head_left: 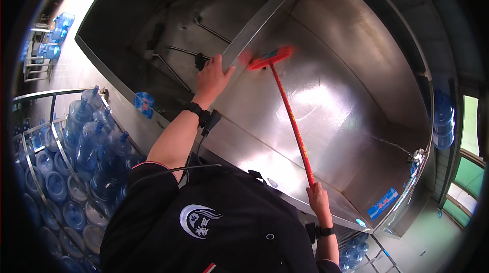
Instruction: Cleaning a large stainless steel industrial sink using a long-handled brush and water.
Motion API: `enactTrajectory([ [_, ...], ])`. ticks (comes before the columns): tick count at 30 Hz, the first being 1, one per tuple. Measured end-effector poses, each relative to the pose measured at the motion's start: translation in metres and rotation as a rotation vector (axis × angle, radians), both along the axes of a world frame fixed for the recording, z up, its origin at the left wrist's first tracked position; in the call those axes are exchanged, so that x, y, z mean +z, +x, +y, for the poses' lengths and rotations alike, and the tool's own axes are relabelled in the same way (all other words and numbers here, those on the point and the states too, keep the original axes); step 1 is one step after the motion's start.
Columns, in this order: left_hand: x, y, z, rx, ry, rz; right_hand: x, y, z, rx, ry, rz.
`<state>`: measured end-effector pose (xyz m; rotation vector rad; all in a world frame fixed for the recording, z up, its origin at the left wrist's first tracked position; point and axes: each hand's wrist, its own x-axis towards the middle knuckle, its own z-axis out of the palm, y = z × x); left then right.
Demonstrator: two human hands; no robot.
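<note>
A long-handled red brush reaches down into the right compartment of a large stainless steel sink. My right hand is closed round the lower end of its handle, near the sink's front rim. The red brush head lies against the steel close to the divider and is slightly blurred. On top of that divider, my left hand grips the edge, thumb on one side and fingers on the other. Both wrists wear dark bands.
Metal rods lie in the dark left compartment. Many blue water jugs fill a rack at my left, and more jugs stand at the far right. A thin chain hangs at the sink's right end. A blue scraper-like piece sits on the left rim.
</note>
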<state>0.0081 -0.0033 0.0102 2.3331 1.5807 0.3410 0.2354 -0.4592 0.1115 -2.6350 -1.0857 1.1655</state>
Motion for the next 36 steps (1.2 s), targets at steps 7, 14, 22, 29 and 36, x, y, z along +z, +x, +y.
enactTrajectory([
  [7,-0.004,-0.004,0.002,-0.008,-0.019,-0.008,0.006,0.007,-0.005,0.014,-0.057,-0.096],
  [14,-0.001,-0.003,0.001,-0.007,-0.002,-0.014,-0.009,0.008,0.001,-0.076,0.020,0.060],
  [22,-0.006,-0.004,0.001,-0.010,0.006,-0.031,0.000,0.002,-0.015,-0.061,-0.063,-0.026],
  [29,-0.005,-0.003,0.001,-0.009,0.039,-0.011,0.004,-0.007,-0.020,-0.181,0.040,0.055],
  [36,-0.003,-0.001,0.002,0.004,-0.026,0.001,-0.030,0.009,-0.006,0.137,0.145,-0.145],
])
